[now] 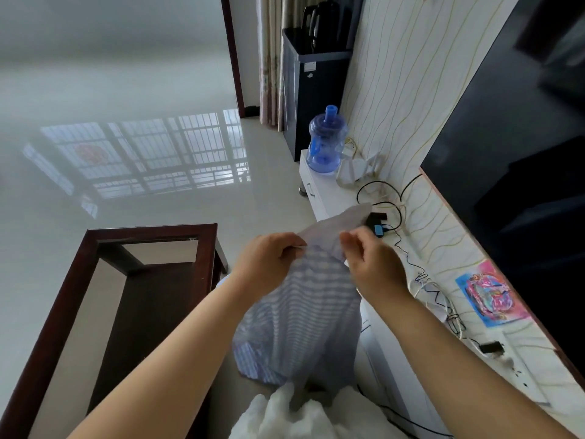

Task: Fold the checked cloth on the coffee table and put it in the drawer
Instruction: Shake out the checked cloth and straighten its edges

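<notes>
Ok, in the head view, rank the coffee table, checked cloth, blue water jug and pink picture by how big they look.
1. coffee table
2. checked cloth, nearer the camera, so flattered
3. pink picture and blue water jug, too alike to rank

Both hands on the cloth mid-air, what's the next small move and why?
Probably spread the hands apart to pull the top edge flat. The left hand and right hand pinch the checked cloth close together, so it hangs bunched beside the coffee table.

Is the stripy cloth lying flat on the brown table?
No, both hands, left hand and right hand, hold the checked cloth up in the air beside the coffee table.
</notes>
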Demonstrator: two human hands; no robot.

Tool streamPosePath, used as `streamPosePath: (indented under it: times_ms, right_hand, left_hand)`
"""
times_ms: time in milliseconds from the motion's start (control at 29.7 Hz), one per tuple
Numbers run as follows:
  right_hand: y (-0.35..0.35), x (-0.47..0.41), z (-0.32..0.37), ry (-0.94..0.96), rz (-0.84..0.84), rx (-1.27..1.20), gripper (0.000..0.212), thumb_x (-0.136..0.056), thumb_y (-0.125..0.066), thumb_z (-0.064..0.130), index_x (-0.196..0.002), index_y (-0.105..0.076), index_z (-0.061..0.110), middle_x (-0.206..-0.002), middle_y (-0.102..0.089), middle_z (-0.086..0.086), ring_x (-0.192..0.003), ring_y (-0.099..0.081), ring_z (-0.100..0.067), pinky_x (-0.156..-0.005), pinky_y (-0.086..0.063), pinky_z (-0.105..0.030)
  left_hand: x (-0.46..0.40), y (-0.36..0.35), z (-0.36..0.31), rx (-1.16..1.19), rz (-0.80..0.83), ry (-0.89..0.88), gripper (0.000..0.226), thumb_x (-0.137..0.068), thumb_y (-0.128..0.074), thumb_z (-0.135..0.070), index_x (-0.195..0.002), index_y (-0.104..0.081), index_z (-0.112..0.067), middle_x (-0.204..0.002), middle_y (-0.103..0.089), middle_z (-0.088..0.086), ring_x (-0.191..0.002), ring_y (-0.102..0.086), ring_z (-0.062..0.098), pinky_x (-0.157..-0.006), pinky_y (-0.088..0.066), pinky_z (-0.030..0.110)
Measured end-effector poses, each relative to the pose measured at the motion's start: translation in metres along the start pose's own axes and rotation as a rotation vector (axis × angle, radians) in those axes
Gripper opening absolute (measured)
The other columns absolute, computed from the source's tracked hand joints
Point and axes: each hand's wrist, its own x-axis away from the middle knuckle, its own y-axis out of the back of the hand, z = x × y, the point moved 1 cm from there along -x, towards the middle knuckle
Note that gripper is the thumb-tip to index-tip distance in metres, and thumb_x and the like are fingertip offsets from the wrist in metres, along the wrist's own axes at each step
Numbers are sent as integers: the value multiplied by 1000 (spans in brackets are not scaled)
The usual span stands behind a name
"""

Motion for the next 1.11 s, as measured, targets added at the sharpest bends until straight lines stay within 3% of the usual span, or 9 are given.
streamPosePath:
  times_ms: [101, 235, 336, 471, 605, 706, 840, 975, 1109]
  right_hand:
    - [-20, 13, -14, -333, 327, -116, 59, -90, -22, 63, -94, -58, 16, -86, -63, -1, -83, -59, -21, -67, -44, -30]
    - [-31, 4, -13, -507, 307, -409, 42, -93, -38, 58, -82, -53, 20, -73, -56, 10, -75, -55, -13, -63, -41, -26]
    - [-22, -17, 0, -581, 375, -501, 37, -88, -55, 52, -77, -58, 17, -73, -62, 3, -72, -61, -15, -67, -48, -29]
    - [-14, -42, 6, -375, 324, -270, 19, -86, -51, 21, -73, -59, 10, -69, -61, -8, -69, -58, -25, -60, -44, -32]
    - [-4, -64, 1, -257, 234, 16, 14, -88, -50, 20, -89, -64, 20, -88, -67, -4, -82, -60, -26, -68, -49, -31]
    - [8, -83, 11, -219, 178, -100, 15, -89, -54, 21, -92, -68, 19, -82, -67, -2, -73, -59, -21, -62, -44, -28]
    - [30, -107, 38, -352, 256, -600, 17, -92, -50, 10, -90, -65, 17, -66, -58, 0, -47, -46, -9, -45, -34, -19]
    - [33, -116, 46, -192, 433, -638, 23, -96, -47, 18, -111, -57, 3, -78, -58, -8, -65, -55, -17, -62, -46, -28]
    - [10, -108, 37, -67, 240, -361, 21, -87, -63, 32, -99, -56, 16, -84, -60, 4, -71, -54, -10, -63, -44, -26]
  left_hand:
    - [3, 5, -1, -85, -70, -1, 22, -94, -56, -23, -111, -69, -23, -111, -70, -6, -102, -64, 16, -84, -46, 24]
    - [6, 14, -6, -157, -189, -107, 18, -91, -61, -21, -103, -74, -23, -101, -74, -3, -90, -69, 21, -77, -52, 29]
    - [4, 18, -8, -190, -207, -182, 16, -88, -64, -17, -97, -76, -24, -91, -75, -2, -82, -69, 21, -71, -51, 27]
    - [3, 28, 4, -183, -277, -67, 18, -90, -62, -16, -97, -75, -25, -91, -73, -3, -84, -68, 19, -75, -52, 29]
    - [3, 53, 4, -116, -395, -56, 19, -89, -62, -10, -95, -75, -23, -95, -73, -4, -86, -69, 19, -77, -56, 36]
    - [2, 83, -14, -109, -414, -150, 17, -88, -64, -8, -97, -75, -18, -94, -68, -14, -89, -68, 15, -81, -53, 29]
    - [1, 122, -46, -170, -375, -282, 15, -89, -63, -16, -101, -73, -17, -92, -62, -18, -85, -62, 5, -77, -47, 14]
    - [-1, 132, -57, -279, -395, -285, 17, -91, -60, -20, -104, -72, -16, -98, -70, -7, -85, -64, 12, -74, -45, 16]
    - [2, 134, -58, -274, -456, -288, 16, -90, -62, -19, -101, -73, -14, -96, -73, -4, -84, -67, 14, -72, -42, 8]
